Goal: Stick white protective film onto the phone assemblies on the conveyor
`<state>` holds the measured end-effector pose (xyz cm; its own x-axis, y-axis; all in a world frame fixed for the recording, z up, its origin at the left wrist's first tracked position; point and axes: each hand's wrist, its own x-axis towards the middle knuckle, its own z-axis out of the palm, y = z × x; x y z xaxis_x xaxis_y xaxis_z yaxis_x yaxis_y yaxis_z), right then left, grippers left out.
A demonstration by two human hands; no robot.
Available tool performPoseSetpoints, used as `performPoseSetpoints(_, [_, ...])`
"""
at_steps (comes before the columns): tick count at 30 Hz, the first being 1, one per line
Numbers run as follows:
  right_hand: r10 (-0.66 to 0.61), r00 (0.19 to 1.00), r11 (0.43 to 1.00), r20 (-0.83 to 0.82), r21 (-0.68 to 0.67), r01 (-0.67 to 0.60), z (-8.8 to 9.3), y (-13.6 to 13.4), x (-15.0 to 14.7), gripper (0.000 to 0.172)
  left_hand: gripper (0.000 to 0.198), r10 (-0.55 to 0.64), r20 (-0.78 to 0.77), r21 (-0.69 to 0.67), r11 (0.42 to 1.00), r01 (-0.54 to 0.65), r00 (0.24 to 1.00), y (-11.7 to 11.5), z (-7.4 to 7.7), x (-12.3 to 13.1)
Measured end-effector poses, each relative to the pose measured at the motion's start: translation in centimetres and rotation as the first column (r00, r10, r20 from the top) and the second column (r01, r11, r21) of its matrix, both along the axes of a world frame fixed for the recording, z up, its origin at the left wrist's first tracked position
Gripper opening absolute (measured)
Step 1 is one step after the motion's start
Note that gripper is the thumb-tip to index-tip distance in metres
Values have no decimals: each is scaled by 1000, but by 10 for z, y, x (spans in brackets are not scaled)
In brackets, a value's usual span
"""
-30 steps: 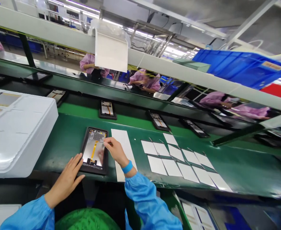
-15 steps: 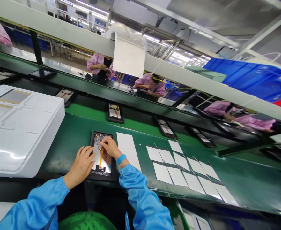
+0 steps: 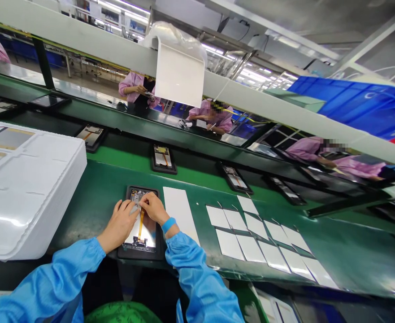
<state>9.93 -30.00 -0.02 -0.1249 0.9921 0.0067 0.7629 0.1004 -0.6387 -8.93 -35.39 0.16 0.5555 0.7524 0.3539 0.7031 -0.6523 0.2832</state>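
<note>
Though bearing ribbon, still an uncovered tablet under bent left fingers and bunched right fingers, with gap and hold unclear.

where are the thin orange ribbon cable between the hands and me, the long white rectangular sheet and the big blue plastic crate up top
Thin orange ribbon cable [image 3: 141, 226]: head view, midway along the strip.
Long white rectangular sheet [image 3: 180, 211]: head view, bare middle.
Big blue plastic crate [image 3: 347, 105]: head view, side wall.
</note>
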Motion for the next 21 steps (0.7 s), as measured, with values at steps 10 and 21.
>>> performPoseSetpoints(10, [-11,1000,1000,-7,23,11,1,-2,0,6,26,28,-81,-2,1000,-28,996,-1,11,16])
performPoseSetpoints(21, [-15,993,996,-118,91,26,54,-64,18,19,34,159,-163,100,984,-144,974,-12,2,25])
